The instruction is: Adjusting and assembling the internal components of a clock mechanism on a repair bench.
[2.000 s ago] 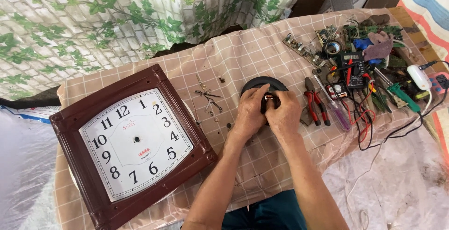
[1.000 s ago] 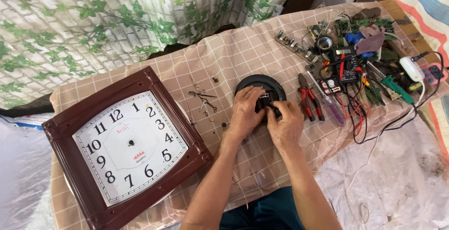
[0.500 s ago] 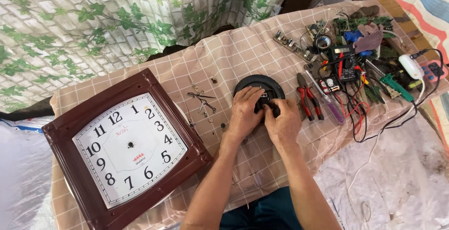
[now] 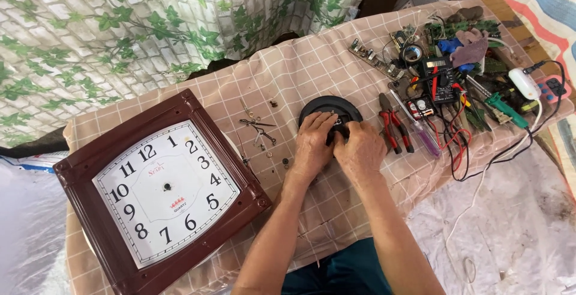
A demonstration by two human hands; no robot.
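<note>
Since the earlier frames little has moved: both hands stay on the round black disc (image 4: 330,108); only the view has shifted slightly. The left hand (image 4: 312,145) lies curled over the disc's near-left rim, fingers bent onto it. The right hand (image 4: 360,146) is closed in a pinch at the disc's centre, where a small dark part sits; what exactly the fingertips grip cannot be told. The disc lies flat on the checked cloth of the surface (image 4: 300,73), right of the square wall clock (image 4: 162,196), whose dial shows no hands. Loose thin metal bits (image 4: 259,128) lie between clock and disc. Red-handled pliers (image 4: 393,128) and a screwdriver (image 4: 419,132) lie just right.

Judgement: fine work on the central part is in progress. The next move calls for a steady disc and a small, controlled finger motion.
</note>
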